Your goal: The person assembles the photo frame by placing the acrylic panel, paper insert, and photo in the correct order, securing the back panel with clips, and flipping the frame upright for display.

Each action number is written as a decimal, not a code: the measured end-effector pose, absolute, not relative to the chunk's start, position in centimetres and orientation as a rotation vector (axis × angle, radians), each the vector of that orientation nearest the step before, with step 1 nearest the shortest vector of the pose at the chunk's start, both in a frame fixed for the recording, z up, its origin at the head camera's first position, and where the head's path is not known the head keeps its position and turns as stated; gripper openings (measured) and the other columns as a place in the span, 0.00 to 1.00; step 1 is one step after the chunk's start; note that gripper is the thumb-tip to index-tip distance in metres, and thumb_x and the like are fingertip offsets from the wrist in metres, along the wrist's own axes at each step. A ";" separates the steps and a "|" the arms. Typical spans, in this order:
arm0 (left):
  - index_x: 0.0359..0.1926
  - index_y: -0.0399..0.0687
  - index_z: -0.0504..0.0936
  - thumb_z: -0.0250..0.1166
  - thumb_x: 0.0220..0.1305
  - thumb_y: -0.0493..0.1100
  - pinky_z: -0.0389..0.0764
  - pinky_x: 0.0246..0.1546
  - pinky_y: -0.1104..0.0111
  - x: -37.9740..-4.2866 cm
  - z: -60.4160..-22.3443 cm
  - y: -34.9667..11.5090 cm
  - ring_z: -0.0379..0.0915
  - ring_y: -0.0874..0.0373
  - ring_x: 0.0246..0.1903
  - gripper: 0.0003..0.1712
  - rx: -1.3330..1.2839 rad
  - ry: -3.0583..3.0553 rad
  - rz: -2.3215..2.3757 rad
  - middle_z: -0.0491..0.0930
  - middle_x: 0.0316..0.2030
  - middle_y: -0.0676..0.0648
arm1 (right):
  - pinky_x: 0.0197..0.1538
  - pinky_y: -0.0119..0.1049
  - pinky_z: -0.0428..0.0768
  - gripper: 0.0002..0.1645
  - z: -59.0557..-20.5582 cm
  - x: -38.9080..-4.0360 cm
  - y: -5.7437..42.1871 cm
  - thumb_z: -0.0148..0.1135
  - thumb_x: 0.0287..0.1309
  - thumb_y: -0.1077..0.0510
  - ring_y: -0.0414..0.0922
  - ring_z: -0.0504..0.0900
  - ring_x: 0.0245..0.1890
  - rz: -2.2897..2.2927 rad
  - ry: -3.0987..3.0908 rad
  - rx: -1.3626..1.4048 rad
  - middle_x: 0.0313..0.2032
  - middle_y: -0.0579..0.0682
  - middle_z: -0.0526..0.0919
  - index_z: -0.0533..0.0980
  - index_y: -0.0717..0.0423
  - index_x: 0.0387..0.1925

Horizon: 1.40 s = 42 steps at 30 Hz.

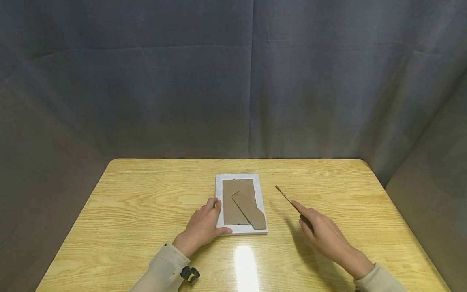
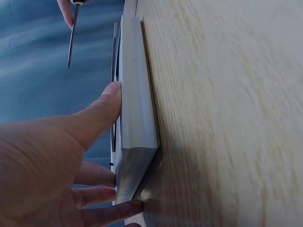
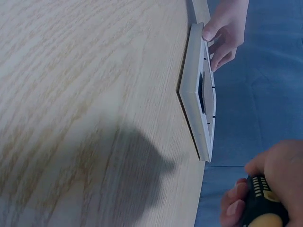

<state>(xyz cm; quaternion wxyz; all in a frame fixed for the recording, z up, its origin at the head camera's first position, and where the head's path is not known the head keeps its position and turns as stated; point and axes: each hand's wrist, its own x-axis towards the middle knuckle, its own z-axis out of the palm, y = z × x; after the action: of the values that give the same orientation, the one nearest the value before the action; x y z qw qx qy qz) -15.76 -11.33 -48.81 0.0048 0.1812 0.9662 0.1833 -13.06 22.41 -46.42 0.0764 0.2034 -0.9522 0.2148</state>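
A white picture frame [image 1: 261, 219] lies face down on the table, its brown backing board [image 1: 230, 190] up. The backing's easel stand [image 1: 249, 211] slants across its lower right. My left hand [image 1: 202, 225] holds the frame's near left corner, thumb [image 2: 112, 94] on the near edge and fingers along the left side. To the right of the frame, above the table, my right hand [image 1: 326, 235] grips a screwdriver [image 1: 284, 194]. Its thin shaft points away and to the left, apart from the frame. The dark and yellow handle [image 3: 262, 198] is mostly covered by my fingers.
The wooden table [image 1: 146, 194] extends around the frame on all sides. Grey-blue curtains [image 1: 182, 101] hang behind its far edge and along both sides. Small dark tabs [image 3: 213, 116] stand at the backing's rim. A dark device [image 1: 190, 274] sits at my left wrist.
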 end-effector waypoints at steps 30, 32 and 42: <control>0.63 0.29 0.67 0.67 0.42 0.67 0.77 0.36 0.56 -15.9 -48.8 -11.3 0.74 0.46 0.39 0.57 0.566 3.022 0.539 0.64 0.61 0.34 | 0.22 0.32 0.66 0.28 -47.4 -15.7 18.8 0.55 0.61 0.61 0.35 0.64 0.18 0.726 -2.916 0.664 0.24 0.39 0.72 0.67 0.49 0.64; 0.63 0.29 0.67 0.68 0.42 0.67 0.77 0.36 0.56 -15.9 -48.8 -11.3 0.74 0.46 0.38 0.56 0.570 3.024 0.539 0.64 0.61 0.34 | 0.22 0.32 0.66 0.28 -47.5 -15.9 18.5 0.54 0.62 0.61 0.35 0.64 0.18 0.736 -2.925 0.659 0.23 0.40 0.72 0.67 0.49 0.64; 0.62 0.29 0.68 0.69 0.41 0.66 0.77 0.35 0.57 -15.8 -49.1 -11.4 0.74 0.46 0.39 0.56 0.578 3.030 0.543 0.65 0.61 0.34 | 0.18 0.31 0.65 0.28 -47.8 -16.8 16.8 0.51 0.63 0.61 0.35 0.63 0.16 0.758 -2.901 0.674 0.21 0.39 0.69 0.67 0.48 0.65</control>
<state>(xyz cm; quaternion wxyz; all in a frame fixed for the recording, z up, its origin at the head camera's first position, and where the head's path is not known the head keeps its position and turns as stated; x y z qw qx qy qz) -15.83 -11.40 -49.06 0.0049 0.1847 0.9674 0.1734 -16.79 16.79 -47.82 0.0340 0.2193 -0.9434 0.2466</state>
